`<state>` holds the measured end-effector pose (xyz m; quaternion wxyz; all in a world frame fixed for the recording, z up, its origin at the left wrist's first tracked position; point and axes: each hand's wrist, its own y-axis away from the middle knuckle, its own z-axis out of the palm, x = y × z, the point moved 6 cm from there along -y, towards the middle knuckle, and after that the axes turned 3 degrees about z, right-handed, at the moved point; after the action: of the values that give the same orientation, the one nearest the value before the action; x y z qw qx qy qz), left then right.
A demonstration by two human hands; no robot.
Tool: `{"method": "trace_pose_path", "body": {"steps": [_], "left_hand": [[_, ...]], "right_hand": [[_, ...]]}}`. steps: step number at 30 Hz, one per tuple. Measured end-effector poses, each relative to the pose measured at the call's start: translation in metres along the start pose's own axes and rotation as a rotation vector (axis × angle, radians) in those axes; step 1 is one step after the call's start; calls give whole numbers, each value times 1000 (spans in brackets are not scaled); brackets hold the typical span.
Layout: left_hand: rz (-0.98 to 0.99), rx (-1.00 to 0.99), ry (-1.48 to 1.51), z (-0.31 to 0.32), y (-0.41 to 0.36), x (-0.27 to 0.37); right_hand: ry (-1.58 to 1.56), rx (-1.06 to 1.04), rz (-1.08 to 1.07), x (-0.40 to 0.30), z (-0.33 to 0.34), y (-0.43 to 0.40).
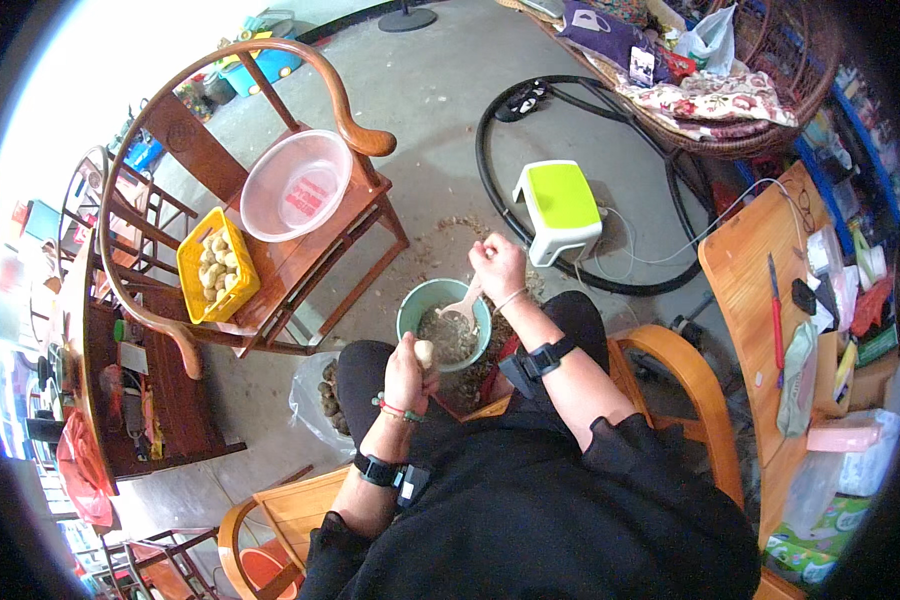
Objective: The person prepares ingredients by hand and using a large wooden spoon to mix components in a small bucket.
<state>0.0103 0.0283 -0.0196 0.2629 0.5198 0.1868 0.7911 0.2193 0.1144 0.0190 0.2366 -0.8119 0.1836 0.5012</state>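
My left hand (pixel 406 380) is closed around a pale, rounded peeled piece (pixel 424 352), perhaps a root vegetable, at the near left rim of a green plastic bucket (pixel 403 311). Above the bucket's far right side, my right hand (pixel 499 264) grips the handle of a pinkish spoon-like tool (pixel 461 311), whose wide end is down inside the bucket. Murky liquid with pale scraps (pixel 444 339) lies in the bucket, which stands between my knees. The exact kind of tool and of the pale piece cannot be told.
A wooden armchair (pixel 292 262) at left bears a yellow basket (pixel 244 296) of pale rounded pieces and a translucent basin (pixel 259 187). A plastic bag (pixel 307 390) of brown lumps lies by my left knee. Beyond stand a green-topped stool (pixel 562 202) and a black hoop (pixel 484 161).
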Motion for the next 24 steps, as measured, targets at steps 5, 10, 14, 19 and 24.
{"method": "trace_pose_path", "body": {"steps": [5, 10, 14, 19, 24], "left_hand": [[-138, -60, 178, 11, 4, 4], [-201, -103, 223, 15, 5, 0], [-192, -25, 200, 13, 3, -2], [-283, -44, 259, 8, 6, -7], [-295, 26, 266, 16, 9, -5]], "right_hand": [[-336, -103, 101, -19, 2, 15], [-428, -238, 10, -58, 10, 35], [-231, -32, -16, -12, 10, 12], [-208, -21, -32, -25, -5, 5], [-356, -230, 19, -37, 21, 28]]}}
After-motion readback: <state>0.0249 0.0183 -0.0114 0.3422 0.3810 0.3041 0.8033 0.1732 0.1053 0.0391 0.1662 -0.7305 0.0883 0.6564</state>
